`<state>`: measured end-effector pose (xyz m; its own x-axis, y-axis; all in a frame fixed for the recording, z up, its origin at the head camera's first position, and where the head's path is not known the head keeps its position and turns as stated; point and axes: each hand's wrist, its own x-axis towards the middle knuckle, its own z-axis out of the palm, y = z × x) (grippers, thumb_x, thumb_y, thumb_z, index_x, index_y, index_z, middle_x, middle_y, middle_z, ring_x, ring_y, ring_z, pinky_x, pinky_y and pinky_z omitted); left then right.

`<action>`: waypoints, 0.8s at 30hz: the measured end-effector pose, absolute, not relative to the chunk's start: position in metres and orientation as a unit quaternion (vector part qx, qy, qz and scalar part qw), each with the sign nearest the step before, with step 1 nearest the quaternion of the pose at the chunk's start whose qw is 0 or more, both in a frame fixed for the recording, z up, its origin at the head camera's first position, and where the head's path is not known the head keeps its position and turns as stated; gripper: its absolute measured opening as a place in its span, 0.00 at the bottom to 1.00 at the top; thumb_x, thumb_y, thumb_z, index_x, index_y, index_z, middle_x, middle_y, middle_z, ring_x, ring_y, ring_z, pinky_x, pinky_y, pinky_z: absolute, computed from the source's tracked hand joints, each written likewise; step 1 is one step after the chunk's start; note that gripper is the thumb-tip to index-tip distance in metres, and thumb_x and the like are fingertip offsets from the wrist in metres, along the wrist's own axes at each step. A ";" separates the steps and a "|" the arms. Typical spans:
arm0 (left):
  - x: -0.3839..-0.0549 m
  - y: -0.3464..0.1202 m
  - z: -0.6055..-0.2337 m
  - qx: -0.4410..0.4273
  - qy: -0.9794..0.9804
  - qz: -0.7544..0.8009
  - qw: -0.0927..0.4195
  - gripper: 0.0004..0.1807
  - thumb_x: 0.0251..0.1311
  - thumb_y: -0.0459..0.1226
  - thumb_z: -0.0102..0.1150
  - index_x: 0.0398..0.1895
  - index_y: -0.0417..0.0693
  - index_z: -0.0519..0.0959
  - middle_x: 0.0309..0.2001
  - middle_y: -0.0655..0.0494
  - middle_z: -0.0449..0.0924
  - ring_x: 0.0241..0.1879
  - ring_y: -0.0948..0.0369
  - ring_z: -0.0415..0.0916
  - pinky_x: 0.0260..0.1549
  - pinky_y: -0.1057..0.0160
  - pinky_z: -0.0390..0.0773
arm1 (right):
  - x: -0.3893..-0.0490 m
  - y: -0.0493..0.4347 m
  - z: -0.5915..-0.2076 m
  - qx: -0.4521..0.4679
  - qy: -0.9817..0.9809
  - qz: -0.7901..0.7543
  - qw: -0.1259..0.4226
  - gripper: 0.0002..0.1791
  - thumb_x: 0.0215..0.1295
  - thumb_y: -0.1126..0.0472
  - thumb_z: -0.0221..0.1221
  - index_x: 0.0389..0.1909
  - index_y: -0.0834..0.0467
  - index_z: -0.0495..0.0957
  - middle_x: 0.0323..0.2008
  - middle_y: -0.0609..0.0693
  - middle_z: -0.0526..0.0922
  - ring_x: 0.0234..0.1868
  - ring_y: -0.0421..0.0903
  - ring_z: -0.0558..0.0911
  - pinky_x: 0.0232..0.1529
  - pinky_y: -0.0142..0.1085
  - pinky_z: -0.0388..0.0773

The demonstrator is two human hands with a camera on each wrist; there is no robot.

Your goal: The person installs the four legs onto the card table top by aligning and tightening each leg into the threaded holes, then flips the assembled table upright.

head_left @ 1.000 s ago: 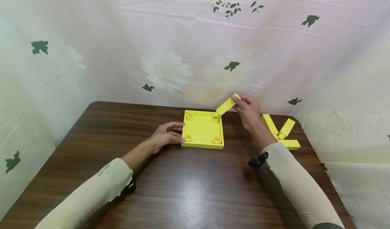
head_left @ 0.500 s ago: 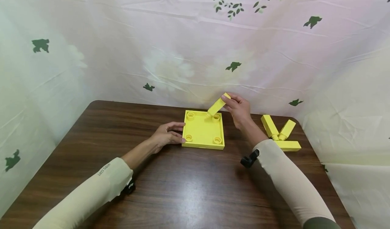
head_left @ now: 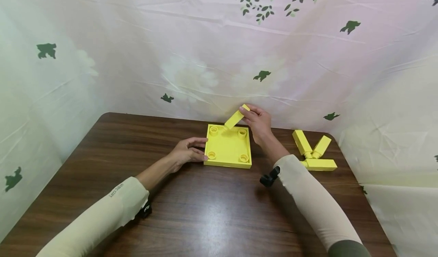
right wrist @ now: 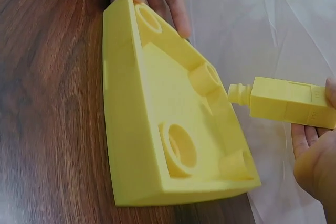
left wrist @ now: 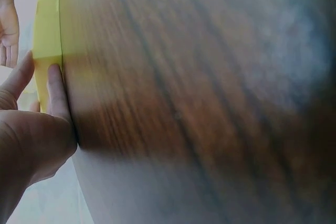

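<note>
A square yellow tabletop piece (head_left: 227, 145), with a raised rim and a round socket at each corner, lies on the brown table. My left hand (head_left: 187, 151) rests its thumb and fingers against the left side of this piece, fingers fairly straight. My right hand (head_left: 258, 121) pinches a yellow square leg (head_left: 236, 118) by its upper end, above the back rim. The leg is tilted, its threaded end (right wrist: 239, 94) pointing down toward the left. In the right wrist view that end is close to the rim; whether they touch I cannot tell.
Three more yellow legs (head_left: 319, 165) lie on the table (head_left: 212, 215) at the right, threaded ends close together. A pale curtain (head_left: 137, 59) with leaf prints hangs just behind the table's back edge and along both sides.
My right hand has carried the leg leftward, from over the back right socket to above the middle of the back rim. The left hand and the square piece have stayed put.
</note>
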<state>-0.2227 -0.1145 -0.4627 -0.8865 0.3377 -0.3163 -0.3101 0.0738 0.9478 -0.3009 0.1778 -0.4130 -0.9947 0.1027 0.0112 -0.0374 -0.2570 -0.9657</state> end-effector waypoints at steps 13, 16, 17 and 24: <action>-0.221 -0.114 -0.464 0.011 0.689 0.685 0.237 0.43 0.63 0.22 0.78 0.82 0.48 0.76 0.76 0.38 0.75 0.52 0.58 0.85 0.52 0.64 0.93 | -0.304 0.150 -0.416 -0.031 -0.609 0.791 0.039 0.25 0.75 0.65 0.74 0.69 0.68 0.83 0.36 0.40 0.93 0.41 0.37 0.92 0.52 0.33 0.93; -0.221 -0.114 -0.466 0.010 0.688 0.686 0.236 0.43 0.62 0.21 0.78 0.81 0.48 0.76 0.76 0.39 0.75 0.51 0.59 0.85 0.52 0.64 0.93 | -0.304 0.145 -0.417 -0.030 -0.617 0.786 0.035 0.26 0.74 0.65 0.75 0.69 0.68 0.83 0.36 0.39 0.93 0.41 0.37 0.92 0.53 0.33 0.93; -0.221 -0.114 -0.466 0.009 0.688 0.686 0.236 0.43 0.62 0.21 0.78 0.81 0.48 0.77 0.76 0.39 0.75 0.51 0.59 0.85 0.52 0.64 0.93 | -0.304 0.143 -0.417 -0.030 -0.620 0.783 0.035 0.26 0.74 0.64 0.75 0.69 0.67 0.84 0.37 0.39 0.93 0.41 0.37 0.92 0.53 0.33 0.93; -0.223 -0.115 -0.465 0.009 0.690 0.683 0.239 0.43 0.63 0.22 0.79 0.82 0.49 0.76 0.76 0.39 0.75 0.53 0.59 0.85 0.52 0.65 0.93 | -0.306 0.134 -0.416 -0.017 -0.664 0.747 0.033 0.24 0.72 0.60 0.78 0.66 0.61 0.88 0.40 0.39 0.93 0.44 0.37 0.91 0.62 0.44 0.92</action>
<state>-0.2227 -0.1146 -0.4647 -0.8858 0.3392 -0.3168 -0.3135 0.0660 0.9473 -0.3059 0.1340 -0.4163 -0.9972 0.0723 0.0177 -0.0260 -0.1152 -0.9930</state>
